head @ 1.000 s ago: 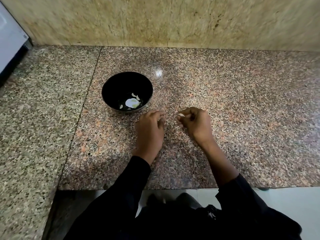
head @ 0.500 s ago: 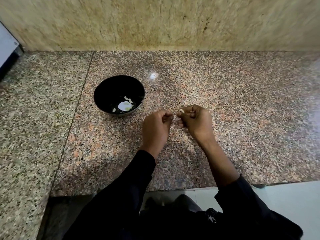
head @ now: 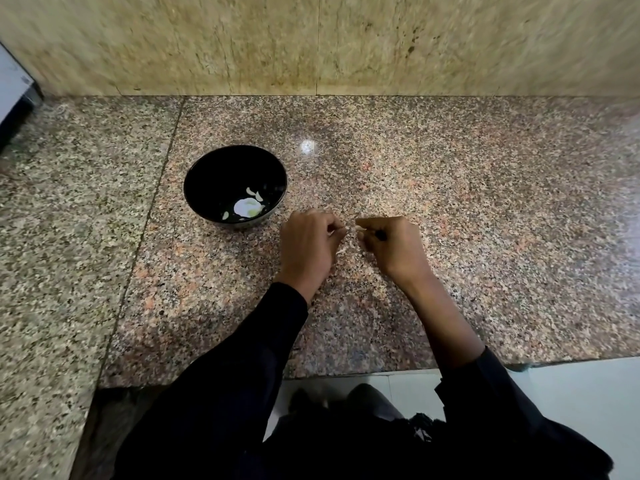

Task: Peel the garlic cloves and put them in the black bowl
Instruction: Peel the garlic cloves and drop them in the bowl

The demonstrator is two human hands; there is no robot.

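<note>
Near the desk's (head: 450, 188) front edge: my left hand (head: 306, 249) and right hand (head: 394, 249), fingers curled, pinching a garlic clove (head: 358, 229); black bowl (head: 207, 188) just left.

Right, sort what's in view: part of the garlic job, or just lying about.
Part of the job:
black bowl
peeled cloves in the bowl
garlic clove pinched in the right hand
left hand

Just lying about:
white appliance, far left edge

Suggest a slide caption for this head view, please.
Both hands, left hand and right hand, peel a garlic clove beside the black bowl.
</note>
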